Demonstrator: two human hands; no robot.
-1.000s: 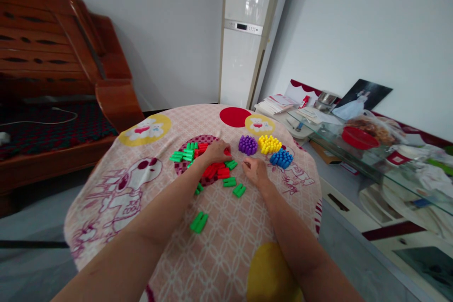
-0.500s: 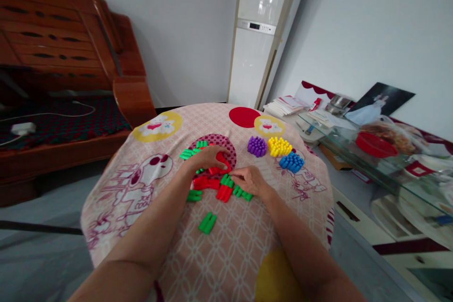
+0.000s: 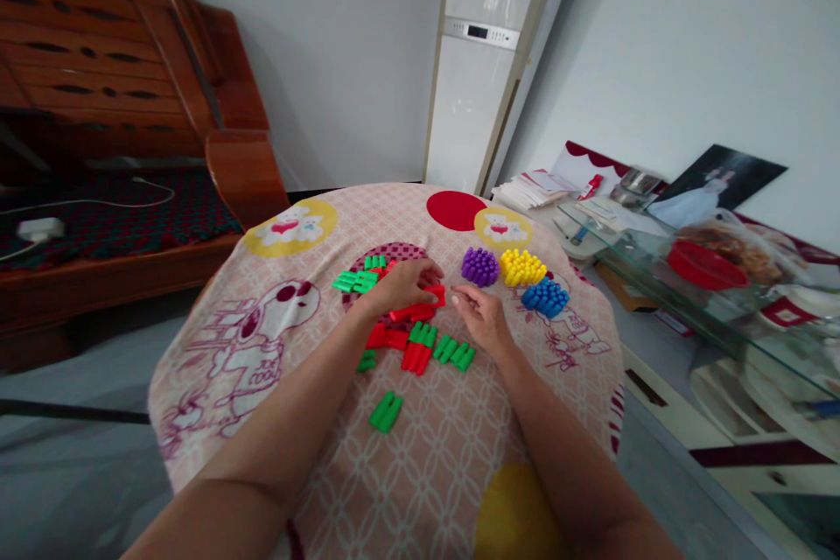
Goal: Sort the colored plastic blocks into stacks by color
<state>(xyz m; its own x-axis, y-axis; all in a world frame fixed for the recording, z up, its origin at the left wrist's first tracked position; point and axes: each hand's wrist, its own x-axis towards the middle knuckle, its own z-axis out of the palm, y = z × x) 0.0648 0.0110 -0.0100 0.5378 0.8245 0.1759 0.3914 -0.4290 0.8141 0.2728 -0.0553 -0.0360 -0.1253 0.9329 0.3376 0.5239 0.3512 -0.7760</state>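
My left hand (image 3: 412, 283) is closed around a red building block (image 3: 433, 294), holding it over the middle of the round table. Just right of that block, my right hand (image 3: 484, 319) has its thumb and forefinger pinched together; what they hold, if anything, is too small to make out. Under and beside my left hand lie more red blocks (image 3: 396, 339), partly hidden. Closest to my right hand are green blocks (image 3: 454, 353) and a joined green-and-red piece (image 3: 418, 348). Further left sits a green cluster (image 3: 355, 282), and a separate green block (image 3: 386, 412) lies nearer to me.
Purple (image 3: 479, 267), yellow (image 3: 522, 268) and blue (image 3: 545, 297) block bundles stand at the table's right. A patterned cloth (image 3: 420, 472) covers the table. To the right is a glass shelf (image 3: 662, 280) with a red bowl (image 3: 705, 265); a wooden bench (image 3: 242, 179) is at left.
My left hand has moved right and slightly up with the red block. My right hand has lifted away from the green blocks and shifted right, uncovering them.
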